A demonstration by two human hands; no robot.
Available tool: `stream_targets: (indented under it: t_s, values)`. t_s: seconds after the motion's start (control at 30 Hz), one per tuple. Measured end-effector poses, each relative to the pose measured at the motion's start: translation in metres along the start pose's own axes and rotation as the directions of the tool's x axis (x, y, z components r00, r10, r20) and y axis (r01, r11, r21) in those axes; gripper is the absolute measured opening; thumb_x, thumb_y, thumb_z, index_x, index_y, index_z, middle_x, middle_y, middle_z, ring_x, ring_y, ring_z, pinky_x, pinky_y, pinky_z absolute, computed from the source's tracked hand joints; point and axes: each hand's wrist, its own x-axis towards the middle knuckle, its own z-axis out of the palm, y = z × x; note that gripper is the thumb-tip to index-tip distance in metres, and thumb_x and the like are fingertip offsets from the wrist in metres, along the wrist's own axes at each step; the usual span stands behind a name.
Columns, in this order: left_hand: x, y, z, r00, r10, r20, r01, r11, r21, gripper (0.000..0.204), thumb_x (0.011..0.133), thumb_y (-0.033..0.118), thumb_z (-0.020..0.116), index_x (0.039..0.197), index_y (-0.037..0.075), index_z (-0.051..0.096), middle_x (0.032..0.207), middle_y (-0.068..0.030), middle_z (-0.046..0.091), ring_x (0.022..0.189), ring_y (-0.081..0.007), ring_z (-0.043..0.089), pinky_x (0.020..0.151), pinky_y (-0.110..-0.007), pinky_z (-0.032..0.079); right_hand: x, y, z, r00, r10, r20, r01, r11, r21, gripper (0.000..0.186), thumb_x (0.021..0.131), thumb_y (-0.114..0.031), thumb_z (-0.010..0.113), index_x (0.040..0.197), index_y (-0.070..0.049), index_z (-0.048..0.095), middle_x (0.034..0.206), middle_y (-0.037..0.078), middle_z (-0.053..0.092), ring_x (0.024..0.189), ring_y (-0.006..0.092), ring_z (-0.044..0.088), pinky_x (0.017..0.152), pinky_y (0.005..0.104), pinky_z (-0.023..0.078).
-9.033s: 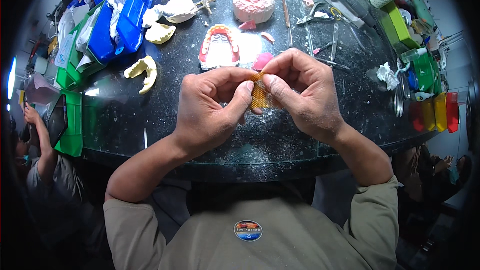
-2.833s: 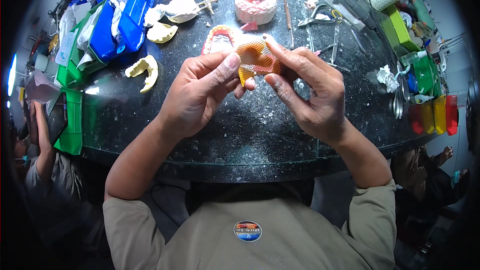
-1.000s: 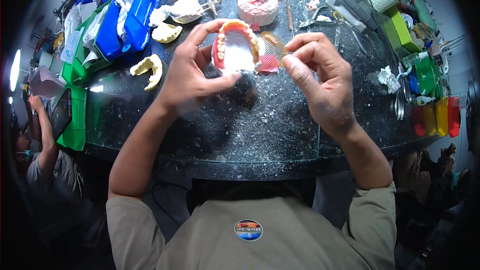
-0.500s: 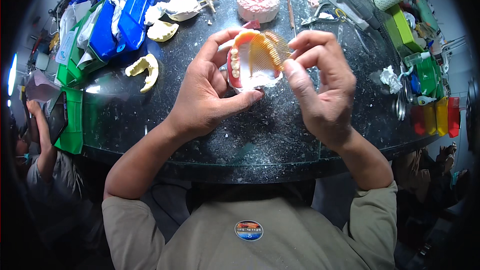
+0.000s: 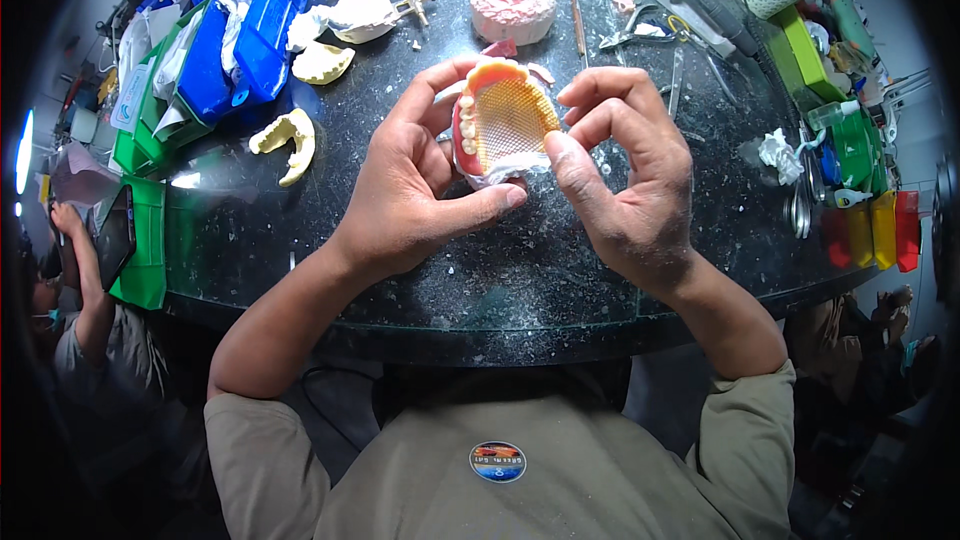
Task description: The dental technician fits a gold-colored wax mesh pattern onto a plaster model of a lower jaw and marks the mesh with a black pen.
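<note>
My left hand [image 5: 420, 175] grips a dental cast [image 5: 492, 178] carrying a pink arch with ivory teeth [image 5: 467, 132], its fingers round the outer side and thumb along the near edge. A yellow perforated mesh sheet [image 5: 510, 132] lies over the inside of the arch and its right part. My right hand [image 5: 620, 175] is at the mesh's right edge, thumb and fingertips pinching it. A small pink piece [image 5: 502, 46] and a round pink-and-white block with a metal knob [image 5: 512, 12] sit beyond the cast.
Dark worktop [image 5: 300, 280]. Blue bins [image 5: 262, 50], green bins [image 5: 140, 250] and yellowish casts [image 5: 282, 145] on the left; pliers [image 5: 645, 28], crumpled tissue [image 5: 780, 155] and coloured bins [image 5: 880, 230] on the right. Co-workers at left [image 5: 85, 310] and right [image 5: 850, 360].
Earlier my hands held the mesh alone; then my left hand took up the cast. Since one second ago the cast moved rightward and nearer, and the mesh was laid over the arch's inside.
</note>
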Motion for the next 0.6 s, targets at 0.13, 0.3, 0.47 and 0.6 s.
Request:
stream_targets:
  t_s: [0.13,0.3,0.47,0.6]
  values:
    - [-0.002,0.001,0.001,1.0,0.016,-0.005,-0.016,1.0,-0.002,0.09,0.069,-0.011,0.074,0.142,-0.002,0.022,0.129,-0.0149,0.044,0.12,-0.0227,0.05,0.1,-0.036,0.046,0.0,0.001,-0.001,0.999,-0.054,-0.008,0.054,0.998,-0.036,0.01,0.077,-0.003,0.066,0.073,-0.001,0.057,0.096,0.011,0.056,0.079,0.0165,0.058,0.07,0.028,0.048]
    - [-0.001,0.003,-0.001,1.0,-0.003,0.003,0.003,0.997,-0.083,0.084,0.072,-0.007,0.074,0.139,-0.004,0.024,0.125,-0.0172,0.05,0.115,-0.0212,0.055,0.096,-0.032,0.049,0.004,0.002,-0.011,0.989,0.068,-0.134,-0.053,0.993,0.107,0.011,0.08,-0.006,0.065,0.074,-0.002,0.058,0.094,0.013,0.058,0.083,0.0162,0.058,0.074,0.0294,0.048]
    - [0.001,0.005,-0.003,0.998,-0.06,0.01,0.061,0.991,-0.117,0.084,0.071,-0.009,0.071,0.139,-0.004,0.022,0.126,-0.018,0.048,0.115,-0.024,0.056,0.095,-0.035,0.051,0.004,0.004,-0.013,0.99,0.087,-0.115,-0.078,0.994,0.077,0.012,0.081,-0.007,0.065,0.074,-0.001,0.058,0.094,0.013,0.059,0.084,0.0159,0.058,0.074,0.0295,0.047]
    - [0.001,0.007,-0.002,0.997,-0.077,0.004,0.077,0.99,-0.118,0.084,0.07,-0.011,0.068,0.139,-0.004,0.022,0.129,-0.0191,0.045,0.116,-0.0262,0.056,0.092,-0.035,0.054,0.005,0.006,-0.012,0.995,0.006,-0.104,0.003,0.996,0.086,0.012,0.081,-0.007,0.065,0.074,-0.001,0.057,0.095,0.013,0.059,0.084,0.0158,0.057,0.074,0.0298,0.046]
